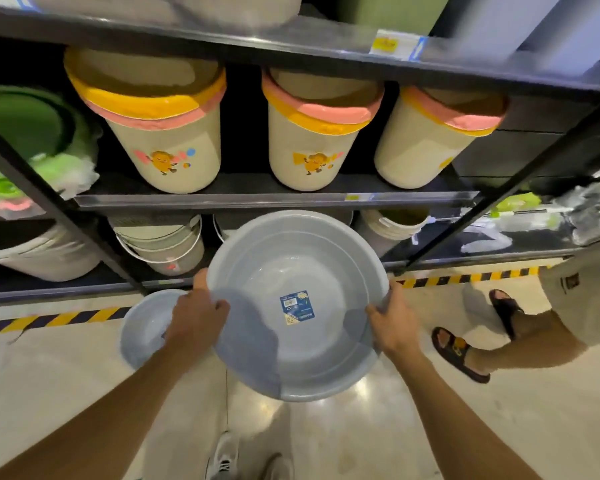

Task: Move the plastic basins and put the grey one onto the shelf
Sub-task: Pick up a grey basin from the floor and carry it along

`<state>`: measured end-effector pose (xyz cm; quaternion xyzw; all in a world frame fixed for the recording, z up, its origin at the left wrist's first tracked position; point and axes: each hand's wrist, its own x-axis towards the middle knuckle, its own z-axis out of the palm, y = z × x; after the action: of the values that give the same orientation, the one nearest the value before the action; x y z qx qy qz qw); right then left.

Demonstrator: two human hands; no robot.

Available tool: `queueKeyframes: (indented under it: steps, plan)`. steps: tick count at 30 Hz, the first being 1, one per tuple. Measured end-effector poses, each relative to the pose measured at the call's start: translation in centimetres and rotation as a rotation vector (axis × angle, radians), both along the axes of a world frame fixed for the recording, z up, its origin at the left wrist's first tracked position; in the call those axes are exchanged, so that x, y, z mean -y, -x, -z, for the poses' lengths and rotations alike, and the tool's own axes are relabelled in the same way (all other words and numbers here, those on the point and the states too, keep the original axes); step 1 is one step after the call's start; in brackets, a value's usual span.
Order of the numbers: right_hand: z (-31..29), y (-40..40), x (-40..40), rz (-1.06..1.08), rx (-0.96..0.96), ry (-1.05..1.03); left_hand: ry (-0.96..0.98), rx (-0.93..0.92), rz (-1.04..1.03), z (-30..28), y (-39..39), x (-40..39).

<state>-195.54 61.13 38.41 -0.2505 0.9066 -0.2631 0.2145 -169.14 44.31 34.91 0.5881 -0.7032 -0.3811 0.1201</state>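
Observation:
I hold a large grey plastic basin (pixel 291 258) in front of me, tilted with its inside facing me and a blue label at its bottom. My left hand (pixel 196 318) grips its left rim and my right hand (pixel 392 325) grips its right rim. The basin's top edge sits just in front of the lowest opening of the black shelf (pixel 274 200). A smaller grey basin (pixel 142 327) lies on the floor to the left, partly hidden behind my left hand.
Cream bins with yellow and pink rims (pixel 167 133) fill the middle shelf. White buckets (pixel 163 244) stand on the bottom shelf. Another person's sandalled feet (pixel 465 351) stand at the right. Yellow-black tape (pixel 66 318) marks the floor edge. My shoes (pixel 229 462) are below.

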Motion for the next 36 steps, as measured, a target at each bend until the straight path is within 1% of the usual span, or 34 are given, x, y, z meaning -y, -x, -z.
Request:
queueKeyframes:
  steps: [3,5,9,14,19,22,26,30,32,34,36]
  plan:
    - [6.3,1.9,1.2,-0.043,-0.003,-0.022,0.012,0.068,0.034,6.3,1.2,0.8]
    - [11.9,3.3,1.8,-0.041,0.004,-0.024,0.013,0.096,0.072,11.2,2.1,1.2]
    - [25.0,5.4,3.0,-0.026,0.029,-0.042,-0.002,0.153,0.04,23.1,4.1,1.9]
    - [40.3,7.1,3.7,-0.067,0.072,-0.039,-0.021,0.15,0.044,38.5,5.0,2.6]
    - [50.9,7.4,3.4,-0.084,0.074,-0.056,-0.028,0.208,0.035,49.0,4.5,2.7]
    - [55.5,7.0,3.2,-0.113,0.076,-0.073,-0.023,0.214,0.075,53.6,4.0,2.9]
    - [59.3,7.1,3.5,-0.124,0.063,-0.076,0.025,0.227,0.091,57.6,3.7,3.3]
    - [62.3,7.4,3.5,-0.153,0.015,-0.099,0.066,0.242,0.086,60.2,3.5,2.9]
    - [63.3,7.4,3.3,-0.163,-0.013,-0.128,0.052,0.266,0.086,61.4,3.5,2.5]
    - [63.8,7.4,3.0,-0.177,-0.085,-0.161,0.023,0.285,0.085,62.4,3.6,2.3]
    - [64.3,7.4,3.0,-0.187,-0.135,-0.21,-0.005,0.26,0.074,63.1,3.7,2.2]
